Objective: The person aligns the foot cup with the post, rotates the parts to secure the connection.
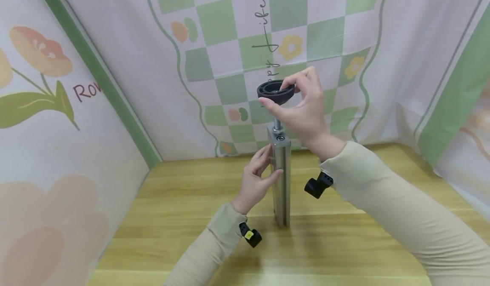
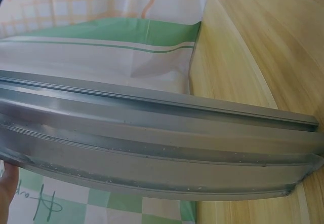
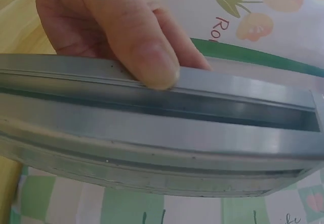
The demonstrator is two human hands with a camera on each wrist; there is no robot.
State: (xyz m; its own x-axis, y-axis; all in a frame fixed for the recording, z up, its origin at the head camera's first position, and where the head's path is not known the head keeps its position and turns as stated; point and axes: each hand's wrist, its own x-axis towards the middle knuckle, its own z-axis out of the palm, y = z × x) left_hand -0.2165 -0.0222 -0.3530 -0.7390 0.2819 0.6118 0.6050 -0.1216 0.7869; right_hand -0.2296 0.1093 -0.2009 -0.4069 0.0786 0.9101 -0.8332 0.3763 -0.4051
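A silver aluminium profile (image 1: 283,179) with slotted sides stands upright on the wooden table in the head view. My left hand (image 1: 253,181) grips its upper half, thumb on the near face and fingers round the left side. From the profile's top plate rises a threaded stud (image 1: 277,124) with a nut at its base, carrying a black round levelling foot (image 1: 269,98). Thumb and fingers of my right hand (image 1: 306,109) pinch that foot at its rim. The slotted profile (image 2: 157,143) fills the left wrist view. Close up in the right wrist view, the left thumb (image 3: 152,64) presses the metal edge.
The wood-grain table (image 1: 183,192) reaches back to a hanging cloth (image 1: 214,64) with green checks and flowers. Printed cloth also hangs at left and right. A black wrist mount (image 1: 318,185) sits at the right cuff, another wrist mount (image 1: 250,235) at the left.
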